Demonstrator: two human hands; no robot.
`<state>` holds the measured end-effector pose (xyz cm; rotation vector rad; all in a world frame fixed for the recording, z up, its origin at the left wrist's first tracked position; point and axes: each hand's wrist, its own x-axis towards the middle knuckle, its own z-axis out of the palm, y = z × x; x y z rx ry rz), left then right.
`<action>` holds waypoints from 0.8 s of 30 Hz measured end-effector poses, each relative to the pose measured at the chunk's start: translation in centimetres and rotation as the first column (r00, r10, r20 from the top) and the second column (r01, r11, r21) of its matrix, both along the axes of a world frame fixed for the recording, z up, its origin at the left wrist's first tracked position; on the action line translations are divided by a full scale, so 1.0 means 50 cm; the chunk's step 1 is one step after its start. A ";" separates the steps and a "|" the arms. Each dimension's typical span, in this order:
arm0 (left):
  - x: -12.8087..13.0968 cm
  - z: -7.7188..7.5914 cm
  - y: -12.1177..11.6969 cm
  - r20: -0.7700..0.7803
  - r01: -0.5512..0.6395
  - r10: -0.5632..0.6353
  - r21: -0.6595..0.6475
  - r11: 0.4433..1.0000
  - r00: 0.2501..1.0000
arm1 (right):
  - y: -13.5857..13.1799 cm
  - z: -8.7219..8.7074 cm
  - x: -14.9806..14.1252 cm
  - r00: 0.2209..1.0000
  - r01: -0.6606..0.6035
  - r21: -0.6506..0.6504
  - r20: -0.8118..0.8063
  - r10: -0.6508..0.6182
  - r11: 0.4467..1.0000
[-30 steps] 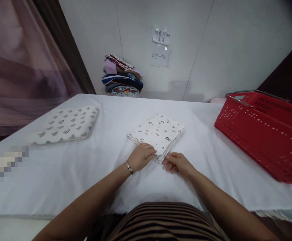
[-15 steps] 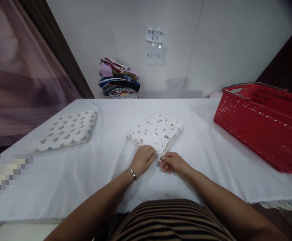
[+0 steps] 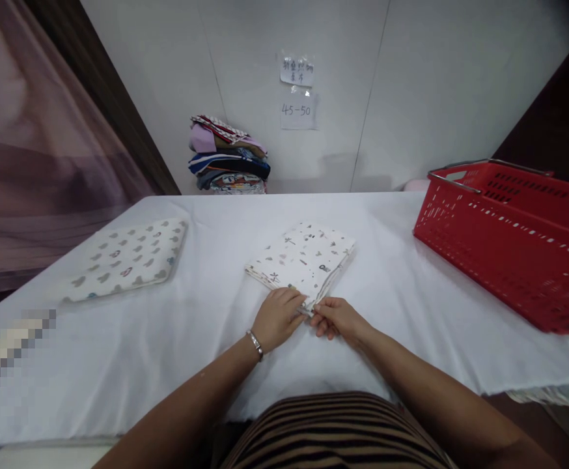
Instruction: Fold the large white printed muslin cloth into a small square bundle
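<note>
A folded white cloth with small printed figures lies on the white-covered table in front of me, one corner toward my body. At that near corner my right hand pinches the layered edge between thumb and fingers, its other fingers curled below. Just left of it, my left hand, with a bracelet at the wrist, has its fingers over the top and its thumb by the lower edge. The cloth is held between them. To the left lies another folded cloth, white with grey shapes, untouched.
A red perforated basket with metal handles stands on the right of the table. Behind the far edge rises a stack of folded fabrics. Paper signs hang on the wall. A curtain hangs at left.
My left fingers have straightened and spread over the cloth's near corner, which now lies flatter. My right hand keeps its pinch there. The view has shifted slightly.
</note>
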<state>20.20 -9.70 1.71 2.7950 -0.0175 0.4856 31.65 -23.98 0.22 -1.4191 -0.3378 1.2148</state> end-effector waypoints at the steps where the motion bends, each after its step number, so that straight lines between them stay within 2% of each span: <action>1: 0.003 0.001 0.000 -0.003 -0.009 0.009 0.012 1.000 1.000 | 0.000 -0.001 0.000 1.000 -0.001 -0.001 0.000 0.001 1.000; 5: 0.016 0.004 0.003 0.012 -0.029 0.029 -0.006 1.000 0.999 | -0.003 -0.003 0.000 1.000 0.015 0.014 -0.009 -0.015 1.000; 10: 0.026 0.012 0.008 0.092 -0.129 0.147 -0.173 0.976 0.985 | -0.008 -0.004 0.003 0.998 0.044 0.006 -0.038 -0.043 0.999; 12: 0.028 0.013 0.006 0.100 -0.140 0.162 -0.200 0.970 0.982 | -0.007 -0.003 0.005 0.998 0.031 -0.011 -0.047 -0.031 0.999; 18: 0.030 0.007 -0.005 0.149 -0.148 0.172 -0.159 0.976 0.974 | 0.008 0.004 0.004 1.000 -0.011 -0.094 -0.011 0.010 0.996; 24: 0.028 0.001 -0.011 0.196 -0.158 0.185 -0.142 0.977 0.963 | 0.014 0.013 -0.006 0.999 -0.012 -0.123 0.048 0.018 0.992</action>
